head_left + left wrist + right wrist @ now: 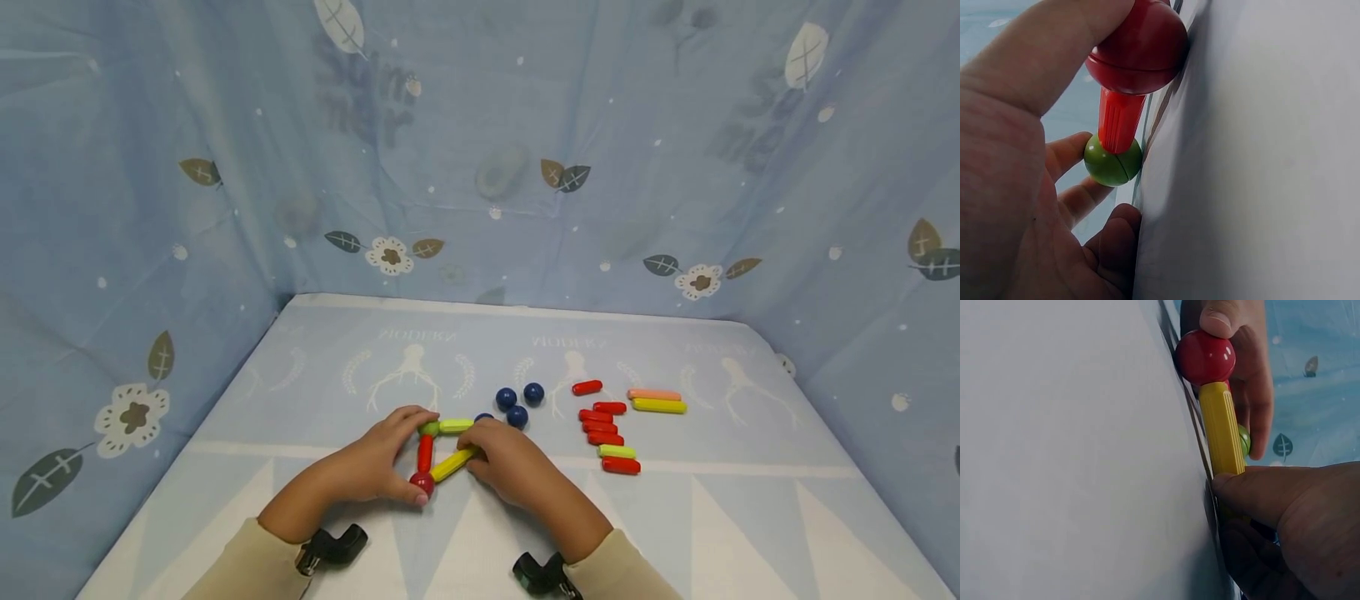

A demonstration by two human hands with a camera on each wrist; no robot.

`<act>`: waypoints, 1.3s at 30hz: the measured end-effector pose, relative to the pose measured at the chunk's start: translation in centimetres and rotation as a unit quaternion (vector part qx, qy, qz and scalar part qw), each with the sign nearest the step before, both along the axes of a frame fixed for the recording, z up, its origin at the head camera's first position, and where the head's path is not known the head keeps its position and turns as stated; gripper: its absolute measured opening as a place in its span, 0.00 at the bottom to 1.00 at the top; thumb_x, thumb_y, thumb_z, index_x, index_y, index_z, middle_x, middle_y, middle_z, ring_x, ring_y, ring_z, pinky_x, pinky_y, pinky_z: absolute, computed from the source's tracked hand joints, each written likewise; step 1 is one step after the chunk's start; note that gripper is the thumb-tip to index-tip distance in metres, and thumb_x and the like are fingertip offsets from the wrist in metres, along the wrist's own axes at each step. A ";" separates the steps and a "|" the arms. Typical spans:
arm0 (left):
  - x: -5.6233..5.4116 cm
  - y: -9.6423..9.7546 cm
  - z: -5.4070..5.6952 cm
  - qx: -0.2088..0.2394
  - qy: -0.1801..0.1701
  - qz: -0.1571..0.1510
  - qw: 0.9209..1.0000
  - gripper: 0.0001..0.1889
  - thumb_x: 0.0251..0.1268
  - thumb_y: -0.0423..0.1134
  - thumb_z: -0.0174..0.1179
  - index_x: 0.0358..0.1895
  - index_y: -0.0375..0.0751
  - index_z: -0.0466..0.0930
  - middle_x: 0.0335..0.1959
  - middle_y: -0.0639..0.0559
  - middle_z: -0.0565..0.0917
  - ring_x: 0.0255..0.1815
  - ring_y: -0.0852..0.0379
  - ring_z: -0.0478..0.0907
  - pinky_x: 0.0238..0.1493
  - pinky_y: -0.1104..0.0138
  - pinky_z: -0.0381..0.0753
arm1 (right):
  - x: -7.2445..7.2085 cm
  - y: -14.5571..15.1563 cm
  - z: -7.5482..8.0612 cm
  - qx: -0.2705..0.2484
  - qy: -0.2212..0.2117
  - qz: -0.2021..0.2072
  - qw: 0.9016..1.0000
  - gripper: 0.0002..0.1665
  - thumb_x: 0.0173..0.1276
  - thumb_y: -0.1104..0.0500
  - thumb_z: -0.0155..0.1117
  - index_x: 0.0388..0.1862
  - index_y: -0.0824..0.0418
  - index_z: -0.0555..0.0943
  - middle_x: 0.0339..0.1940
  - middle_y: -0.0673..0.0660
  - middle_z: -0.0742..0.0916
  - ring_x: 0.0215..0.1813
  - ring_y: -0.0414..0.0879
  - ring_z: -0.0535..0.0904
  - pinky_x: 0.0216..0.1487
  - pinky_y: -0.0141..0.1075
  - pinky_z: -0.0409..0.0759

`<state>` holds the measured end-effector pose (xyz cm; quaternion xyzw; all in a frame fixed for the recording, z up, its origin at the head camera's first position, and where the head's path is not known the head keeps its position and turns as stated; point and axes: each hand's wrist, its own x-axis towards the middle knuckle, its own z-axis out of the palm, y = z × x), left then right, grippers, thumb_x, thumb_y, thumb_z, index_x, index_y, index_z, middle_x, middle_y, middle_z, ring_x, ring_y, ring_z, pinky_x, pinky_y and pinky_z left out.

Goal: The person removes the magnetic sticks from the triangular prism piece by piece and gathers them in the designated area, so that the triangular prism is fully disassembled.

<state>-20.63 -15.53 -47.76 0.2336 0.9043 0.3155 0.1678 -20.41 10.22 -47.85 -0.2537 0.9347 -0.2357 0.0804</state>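
Observation:
My left hand (363,464) holds one side of a joined magnetic-type frame of rods and balls, thumb on the red ball (1141,50) and fingers against the green ball (1113,161). A short red rod (1119,122) links those two balls. From the red ball a longer yellow rod (1221,428) runs toward my right hand (517,462), whose thumb and fingers pinch its far end. A light green rod (454,427) reaches from the green ball toward a blue ball (483,417), mostly hidden behind the right hand.
Beyond the right hand sit three loose blue balls (517,417). Farther right lie several short red rods (600,428), a light green rod (617,452), a yellow rod (660,406) and an orange rod (654,394). Patterned cloth (480,150) encloses the table's back and sides.

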 end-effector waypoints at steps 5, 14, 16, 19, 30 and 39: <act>0.1 -0.1 0.0 0.002 0.001 0.001 1.000 0.59 0.46 0.64 0.81 0.82 0.58 0.59 0.82 0.50 0.57 0.80 0.38 0.58 0.73 0.30 0.63 | 0.2 0.1 0.2 -0.005 -0.013 -0.005 1.000 0.13 0.71 0.56 0.74 0.53 0.47 0.87 0.45 0.41 0.84 0.46 0.38 0.78 0.58 0.37 0.84; 0.1 0.1 0.1 0.001 0.000 0.003 1.000 0.59 0.46 0.63 0.82 0.82 0.58 0.59 0.82 0.50 0.57 0.80 0.39 0.58 0.73 0.30 0.63 | 0.3 1.3 -0.2 -0.017 -0.041 -0.005 0.999 0.10 0.70 0.51 0.75 0.49 0.40 0.87 0.42 0.37 0.83 0.46 0.38 0.76 0.57 0.38 0.82; 0.1 0.1 0.1 0.000 0.000 0.002 1.000 0.58 0.46 0.63 0.82 0.82 0.58 0.59 0.82 0.50 0.57 0.80 0.39 0.58 0.73 0.30 0.63 | 0.3 1.5 -0.3 -0.022 -0.044 0.004 0.999 0.10 0.70 0.51 0.74 0.49 0.40 0.87 0.42 0.37 0.83 0.46 0.38 0.76 0.56 0.38 0.82; 0.1 0.1 0.1 -0.004 -0.002 0.006 1.000 0.58 0.46 0.62 0.82 0.82 0.58 0.59 0.82 0.49 0.57 0.80 0.39 0.58 0.73 0.30 0.64 | 0.2 1.9 -0.5 -0.032 -0.049 0.019 0.998 0.09 0.71 0.50 0.73 0.49 0.40 0.87 0.41 0.36 0.83 0.45 0.37 0.76 0.54 0.36 0.81; 0.1 0.2 -0.1 -0.010 -0.003 0.004 1.000 0.58 0.48 0.62 0.81 0.83 0.57 0.58 0.83 0.48 0.56 0.80 0.38 0.60 0.72 0.29 0.64 | 0.2 2.7 -0.7 -0.066 -0.063 0.027 0.995 0.07 0.72 0.48 0.72 0.48 0.38 0.86 0.42 0.36 0.83 0.45 0.36 0.76 0.53 0.35 0.80; 0.1 0.1 0.0 -0.016 -0.001 0.007 1.000 0.58 0.48 0.62 0.81 0.83 0.57 0.57 0.82 0.49 0.56 0.79 0.39 0.60 0.72 0.30 0.64 | 0.1 2.9 -0.9 -0.106 -0.074 0.022 0.991 0.08 0.70 0.50 0.74 0.47 0.40 0.88 0.41 0.36 0.84 0.45 0.35 0.78 0.51 0.32 0.81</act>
